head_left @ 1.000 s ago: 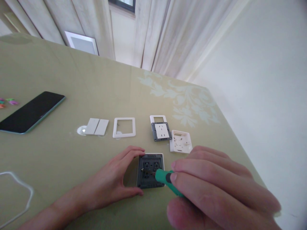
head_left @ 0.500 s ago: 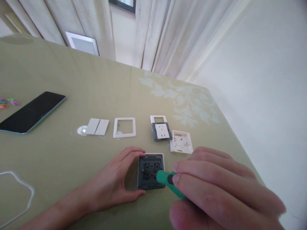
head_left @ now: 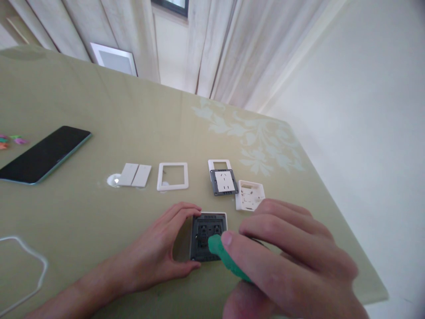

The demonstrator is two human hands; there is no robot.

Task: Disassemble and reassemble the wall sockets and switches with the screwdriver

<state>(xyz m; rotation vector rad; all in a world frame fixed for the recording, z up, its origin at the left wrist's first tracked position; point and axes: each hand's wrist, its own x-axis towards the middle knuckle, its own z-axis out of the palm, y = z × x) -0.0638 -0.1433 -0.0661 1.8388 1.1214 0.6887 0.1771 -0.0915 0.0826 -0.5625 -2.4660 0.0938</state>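
A dark grey wall switch module sits in a white box whose rim shows at the top and right. My left hand grips it by its left side, thumb at the lower edge and fingers at the upper corner. Wrapped round a green-handled screwdriver is my right hand. The screwdriver points at the left part of the module, near a small screw; its shaft is mostly hidden behind the handle. Behind lie two white switch rockers and a white square frame.
A socket module overlaps another white frame, beside an open white back box. A phone, small coloured pieces and a white cable are on the left. The table ends at the right.
My right hand and the screwdriver handle have moved left and closer over the module, and the fingers have shifted on the handle. My left hand and the module stay in place.
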